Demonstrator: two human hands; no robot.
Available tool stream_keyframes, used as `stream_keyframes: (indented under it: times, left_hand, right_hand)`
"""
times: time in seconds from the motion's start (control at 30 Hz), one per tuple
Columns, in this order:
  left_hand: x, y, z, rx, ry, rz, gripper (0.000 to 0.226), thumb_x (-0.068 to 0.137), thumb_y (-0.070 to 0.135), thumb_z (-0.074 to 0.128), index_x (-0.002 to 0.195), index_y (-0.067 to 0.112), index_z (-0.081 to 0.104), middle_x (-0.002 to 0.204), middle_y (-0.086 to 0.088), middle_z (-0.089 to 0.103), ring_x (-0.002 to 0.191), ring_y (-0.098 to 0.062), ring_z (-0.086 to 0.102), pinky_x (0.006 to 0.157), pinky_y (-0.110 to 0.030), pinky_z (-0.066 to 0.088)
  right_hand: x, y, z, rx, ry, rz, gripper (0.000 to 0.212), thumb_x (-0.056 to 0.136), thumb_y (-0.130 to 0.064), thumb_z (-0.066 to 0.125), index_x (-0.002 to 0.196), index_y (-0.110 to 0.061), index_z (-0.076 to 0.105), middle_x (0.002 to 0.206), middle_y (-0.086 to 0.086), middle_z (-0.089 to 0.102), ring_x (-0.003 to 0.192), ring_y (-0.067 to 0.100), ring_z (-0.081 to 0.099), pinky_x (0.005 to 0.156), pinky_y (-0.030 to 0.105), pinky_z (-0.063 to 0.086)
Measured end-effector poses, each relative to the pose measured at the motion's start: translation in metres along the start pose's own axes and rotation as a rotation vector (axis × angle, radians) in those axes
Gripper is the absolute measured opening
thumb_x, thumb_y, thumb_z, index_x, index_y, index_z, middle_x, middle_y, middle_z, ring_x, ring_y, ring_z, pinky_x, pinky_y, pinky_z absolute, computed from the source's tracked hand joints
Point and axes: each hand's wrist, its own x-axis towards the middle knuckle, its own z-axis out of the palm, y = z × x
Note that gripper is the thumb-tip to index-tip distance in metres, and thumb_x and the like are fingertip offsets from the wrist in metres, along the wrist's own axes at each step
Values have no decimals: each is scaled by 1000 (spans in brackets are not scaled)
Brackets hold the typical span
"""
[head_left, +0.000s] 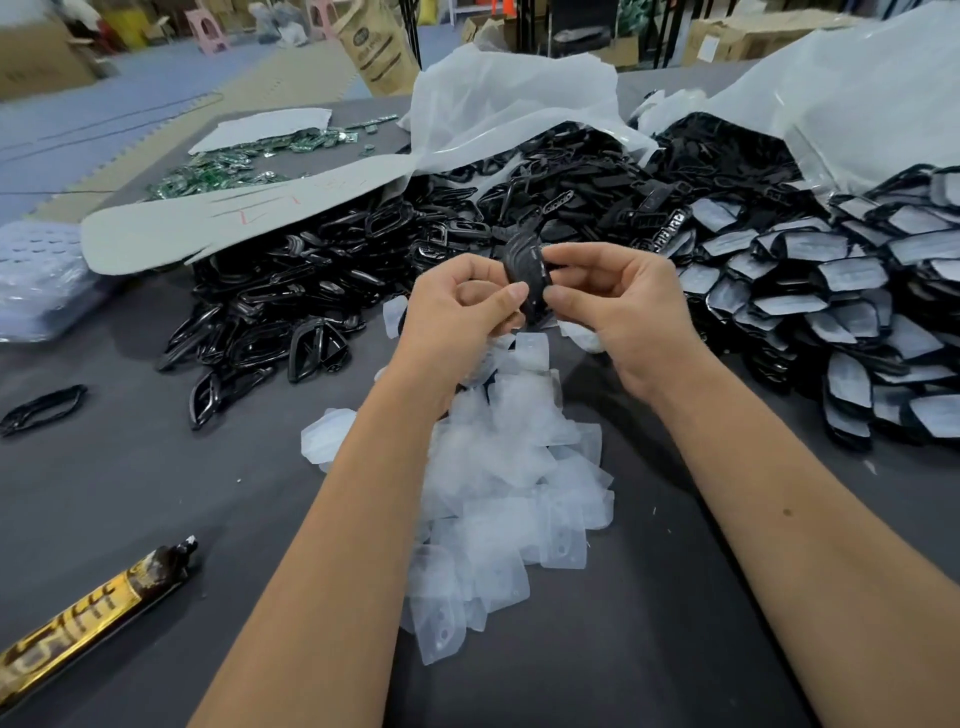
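Above the table's middle, both hands hold one small black plastic shell part (529, 273). My left hand (460, 312) grips its left side, thumb on the lower edge. My right hand (618, 306) pinches its right side between thumb and fingers. Below the hands lies a heap of several small clear plastic bags (498, 478) on the grey table (156, 493).
A pile of black frame parts (291, 317) lies at the left, more black parts (561, 182) behind under white plastic sheeting (514, 98). Black parts with pale film (857, 301) are heaped at the right. A gold glue tube (88, 618) lies front left. Green circuit boards (223, 166) sit far left.
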Motion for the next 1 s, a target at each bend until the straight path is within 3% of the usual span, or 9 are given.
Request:
stream_keyframes:
  times: [0.1,0.23,0.37,0.47,0.57,0.7,0.83,0.93,1.0]
  left_hand:
    - [6,21,16,134,-36,36,17,90,12,78,105,19,73,85,1,79,86,-23,75,81,-34,63]
    - [17,38,60,317,-102,127,32,89,12,77,120,19,73,98,3,76,84,-15,72,90,-37,61]
    - [21,36,96,566,-176,274,40,90,18,74,130,18,71,125,3,73,115,-13,64,94,-14,41]
    - [23,27,116,713,-234,312,37,94,24,70,130,19,71,131,1,71,125,-16,60,100,-19,39]
    - [20,19,127,737,-256,327,27,98,26,66,122,18,75,120,-2,75,114,-19,64,92,-24,44]
    - [16,9,121,699,-144,310,19,95,22,68,109,17,79,109,0,77,101,-17,66,83,-21,41]
    - [18,7,107,743,7,257,22,87,7,64,102,10,80,104,-7,78,104,-27,67,94,-34,48]
    - [27,5,96,794,167,165,31,81,3,56,101,12,78,105,-8,75,107,-32,63,98,-38,45]
    - [35,2,92,902,194,84,31,86,8,56,110,14,73,115,-9,70,117,-33,55,101,-34,41]
  right_hand:
    - [3,-12,-23,-310,61,-121,30,83,10,77,97,-16,79,83,-4,77,77,8,73,74,23,59]
    - [8,-25,-57,-767,200,-289,29,81,4,72,96,-19,80,84,-12,73,77,-2,68,75,7,48]
    - [9,-29,-92,-1078,306,-325,26,80,1,70,97,-15,81,93,6,75,90,26,67,82,33,51]
    - [9,-32,-116,-1293,264,-189,26,82,-5,70,98,-22,82,100,12,74,103,36,61,87,41,50]
    - [8,-35,-119,-1486,164,-119,26,85,-11,67,93,-31,81,96,5,73,111,35,55,93,48,43]
    - [11,-39,-113,-1446,209,-109,30,84,-6,63,90,-30,81,90,3,69,113,34,55,97,50,40]
    - [19,-37,-91,-1283,273,-205,33,78,0,60,90,-21,82,88,10,75,104,37,58,94,49,50]
    - [29,-29,-69,-1297,174,-243,34,81,-2,59,96,-23,82,93,8,76,106,32,57,92,43,51]
    - [39,-19,-55,-1340,62,-241,36,85,-2,59,104,-24,80,103,5,75,113,29,53,95,43,50]
